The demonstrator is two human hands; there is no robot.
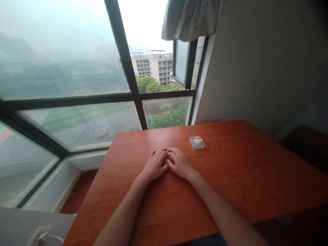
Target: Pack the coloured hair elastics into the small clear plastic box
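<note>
Only the head view on my feed, so here's what I get from my end. Both hands are resting palms down on the reddish-brown bench (230,171), the left hand (156,164) angled in toward the right hand (179,164) so they meet at the tips. Fingers (159,154) on both are loosely bent with narrow gaps, and I see them gripping nothing; can't tell what's under the palms, since that bit is hidden from me.

The small clear plastic box (197,142) sits flat on the bench, to the right of the right hand and a touch farther out, near it but not touching. It's turned slightly: its side edges run from near right to far left, so the far end leans left. Long axis? Honestly I can't call it, the outline looks close to square from up here. There's small stuff inside, too tiny for me to make out.

Past the far edge of the bench I've got the dark window frame (89,101), with a pale curtain (191,20) hanging at the top and a multi-storey building (161,65) outside. Plain wall (256,68) on the right, and a white plug (42,235) down in the lower left corner.
</note>
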